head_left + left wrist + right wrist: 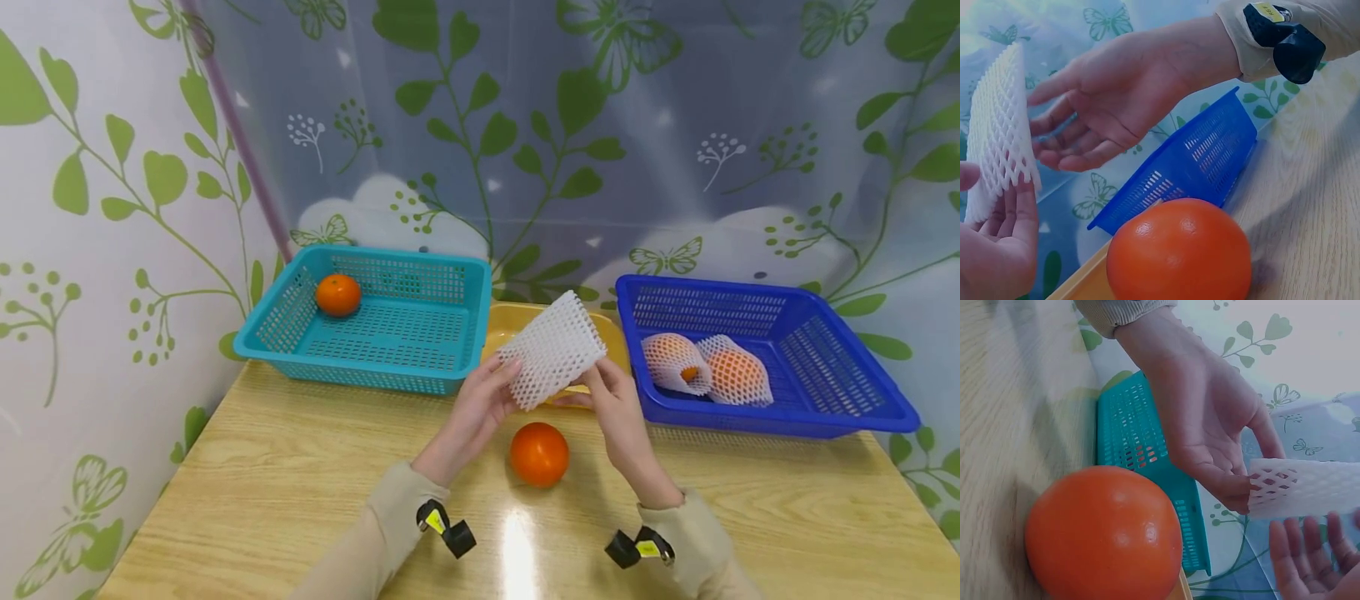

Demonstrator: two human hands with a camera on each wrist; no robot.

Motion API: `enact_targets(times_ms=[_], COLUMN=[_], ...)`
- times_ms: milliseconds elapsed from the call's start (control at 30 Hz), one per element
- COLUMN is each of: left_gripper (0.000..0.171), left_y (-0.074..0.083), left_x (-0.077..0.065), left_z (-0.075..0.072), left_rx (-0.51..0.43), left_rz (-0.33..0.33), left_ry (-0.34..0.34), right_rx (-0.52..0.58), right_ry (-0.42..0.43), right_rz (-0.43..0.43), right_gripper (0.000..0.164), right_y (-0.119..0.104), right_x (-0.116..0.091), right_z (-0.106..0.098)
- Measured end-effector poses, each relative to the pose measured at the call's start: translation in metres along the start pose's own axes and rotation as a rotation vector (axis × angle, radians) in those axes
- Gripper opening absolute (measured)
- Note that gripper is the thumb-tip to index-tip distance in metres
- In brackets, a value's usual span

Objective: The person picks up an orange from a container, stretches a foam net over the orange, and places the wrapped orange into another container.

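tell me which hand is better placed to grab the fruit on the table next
Probably the right hand: it looks loosely open, while the left hand pinches the white foam net. The orange fruit lies between both hands, so reach favours neither clearly.

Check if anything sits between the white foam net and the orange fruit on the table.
Nothing visible does. The left hand holds the foam net up beyond the orange fruit; in the head view only bare tabletop shows between them.

Worktop (pixel 247 467): white glare streak, soft shadows
Fruit (pixel 539 454): small shiny highlights
Curtain (pixel 1329 356): washed out, right wrist view
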State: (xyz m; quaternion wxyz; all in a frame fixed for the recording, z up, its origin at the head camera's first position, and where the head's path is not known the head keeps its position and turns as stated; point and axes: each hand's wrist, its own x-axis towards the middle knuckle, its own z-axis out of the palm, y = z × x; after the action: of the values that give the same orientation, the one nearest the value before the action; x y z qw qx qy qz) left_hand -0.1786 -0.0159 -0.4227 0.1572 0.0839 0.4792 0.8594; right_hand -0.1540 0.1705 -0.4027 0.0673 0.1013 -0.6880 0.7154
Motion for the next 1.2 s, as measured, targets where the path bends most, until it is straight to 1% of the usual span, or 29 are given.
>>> enact_targets(times_ms=[100, 200, 300, 400, 467, 600, 667, 700, 800, 900, 967, 1033, 1100, 1200], left_gripper=[0.049, 0.051, 0.051, 0.048, 0.047, 0.046, 0.045, 0.044, 0.044, 0.047, 0.049, 0.051, 0.051, 0.045], left_y=[-0.002, -0.005, -0.008, -0.011, -0.011, -0.011, -0.011, -0.011, -0.012, -0.012, -0.012, -0.012, -0.011, -0.011], left_x=[0.0, 0.0, 0.001, 0.0, -0.001, -0.002, -0.002, -0.002, -0.002, -0.002, -0.002, -0.002, -0.004, -0.006], left_z=[0.001, 0.002, 0.003, 0.004, 0.004, 0.003, 0.001, 0.001, 0.0, 0.0, 0.001, 0.0, 0.0, -0.002], left_rx=[0.027, 0.103, 0.158, 0.181, 0.175, 0.163, 0.16, 0.163, 0.163, 0.137, 0.092, 0.029, -0.042, -0.134], left_rz=[-0.018, -0.056, -0.09, -0.101, -0.094, -0.087, -0.082, -0.081, -0.082, -0.099, -0.12, -0.142, -0.163, -0.18], left_ry=[-0.047, -0.093, -0.132, -0.158, -0.166, -0.144, -0.13, -0.129, -0.131, -0.137, -0.135, -0.13, -0.119, -0.096], right_rx=[-0.077, -0.121, -0.151, -0.181, -0.189, -0.157, -0.103, -0.055, 0.118, 0.311, 0.397, 0.472, 0.535, 0.615], right_ry=[-0.026, -0.081, -0.159, -0.217, -0.217, -0.107, -0.068, -0.063, -0.104, -0.16, -0.183, -0.188, -0.195, -0.189], right_rz=[0.12, 0.224, 0.282, 0.304, 0.303, 0.29, 0.293, 0.297, 0.322, 0.344, 0.355, 0.365, 0.384, 0.433], right_gripper=[0.041, 0.045, 0.049, 0.048, 0.044, 0.034, 0.032, 0.032, 0.03, 0.021, 0.025, 0.029, 0.029, 0.027], right_y=[-0.001, -0.002, -0.001, 0.0, 0.001, 0.0, 0.0, 0.001, 0.003, 0.005, 0.006, 0.007, 0.007, 0.009], right_x=[-0.001, -0.003, -0.003, -0.004, -0.005, -0.007, -0.007, -0.007, -0.007, -0.007, -0.007, -0.008, -0.008, -0.009], right_z=[0.0, 0.001, 0.001, 0.001, 0.001, 0.001, 0.0, 0.0, -0.003, -0.006, -0.008, -0.009, -0.011, -0.012])
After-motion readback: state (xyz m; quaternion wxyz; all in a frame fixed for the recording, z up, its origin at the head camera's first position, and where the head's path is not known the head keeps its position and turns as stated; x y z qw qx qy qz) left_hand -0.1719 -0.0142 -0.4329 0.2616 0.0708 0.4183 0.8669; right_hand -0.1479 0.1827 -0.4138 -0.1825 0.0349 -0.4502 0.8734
